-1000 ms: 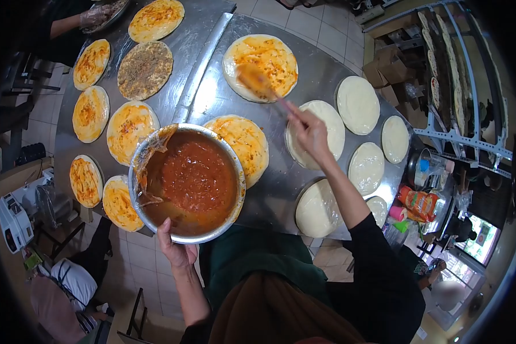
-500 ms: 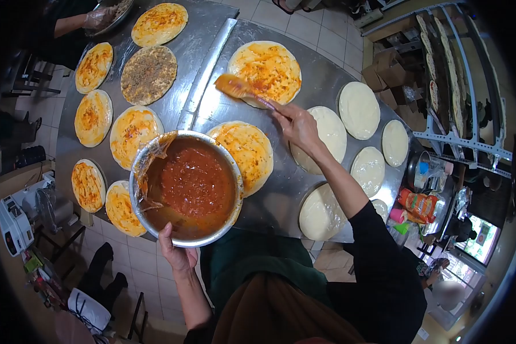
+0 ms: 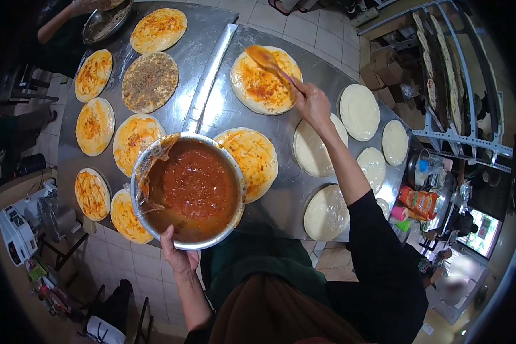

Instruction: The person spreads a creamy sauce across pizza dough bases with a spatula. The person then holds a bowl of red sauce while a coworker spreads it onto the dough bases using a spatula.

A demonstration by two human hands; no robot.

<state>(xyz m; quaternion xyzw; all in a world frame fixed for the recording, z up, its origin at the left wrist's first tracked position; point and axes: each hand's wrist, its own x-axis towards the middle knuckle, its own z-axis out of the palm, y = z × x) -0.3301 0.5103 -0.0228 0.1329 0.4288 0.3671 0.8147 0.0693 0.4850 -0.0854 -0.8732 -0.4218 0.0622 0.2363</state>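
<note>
My left hand (image 3: 179, 252) grips the near rim of a metal bowl (image 3: 239, 213) holding red sauce (image 3: 199, 182). Plastic wrap clings to the bowl's left inner side. My right hand (image 3: 313, 103) is closed round the handle of a sauce-coated spatula (image 3: 264, 57). The spatula's head is over the upper left part of a sauced dough round (image 3: 264, 86); whether it touches is unclear. Another sauced round (image 3: 251, 163) lies partly behind the bowl. Plain pale rounds, one of them (image 3: 359, 112) at the right, lie around my right forearm.
On the metal table (image 3: 275, 215), several sauced rounds and one brown-topped round (image 3: 149, 82) lie left of a raised metal strip (image 3: 211, 77). A co-worker's arm and bowl (image 3: 108, 22) are at the upper left. A rack (image 3: 464, 140) stands right.
The spatula has swung up and right across the upper sauced round. My left hand still holds the bowl, which sits slightly lower in view. The co-worker's hand has lifted from their bowl.
</note>
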